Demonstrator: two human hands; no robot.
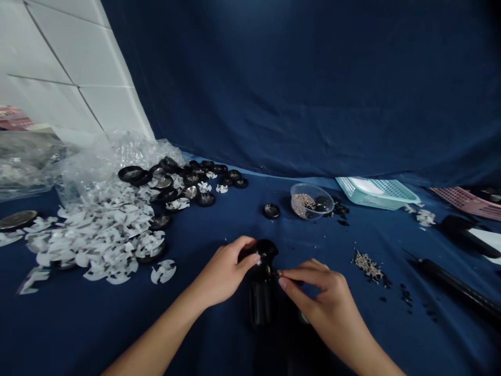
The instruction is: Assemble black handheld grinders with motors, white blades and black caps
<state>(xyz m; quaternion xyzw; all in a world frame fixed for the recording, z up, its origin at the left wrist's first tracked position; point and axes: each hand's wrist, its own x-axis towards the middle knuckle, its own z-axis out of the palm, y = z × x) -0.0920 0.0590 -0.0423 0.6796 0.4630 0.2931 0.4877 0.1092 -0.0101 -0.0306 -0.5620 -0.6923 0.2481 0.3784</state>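
Note:
My left hand (224,272) is closed around a glossy black rounded part (267,248), thumb and forefinger gripping its left side. Directly below that part is a shiny black cylinder (260,305); whether the two are joined, I cannot tell. My right hand (326,292) comes in from the right in a pinch, its fingertips close against the black part. What sits between those fingertips is tiny and dark, too small to name. A small black round cap (271,211) lies on the cloth beyond both hands.
On the left, white plastic pieces (105,235) lie heaped beside black round caps (191,178) and clear plastic bags (113,156). A clear bowl (312,201) holds small screws. Rightward are loose screws (368,265), a black screwdriver-like tool (457,287), a teal basket (378,196) and a pink basket (469,202).

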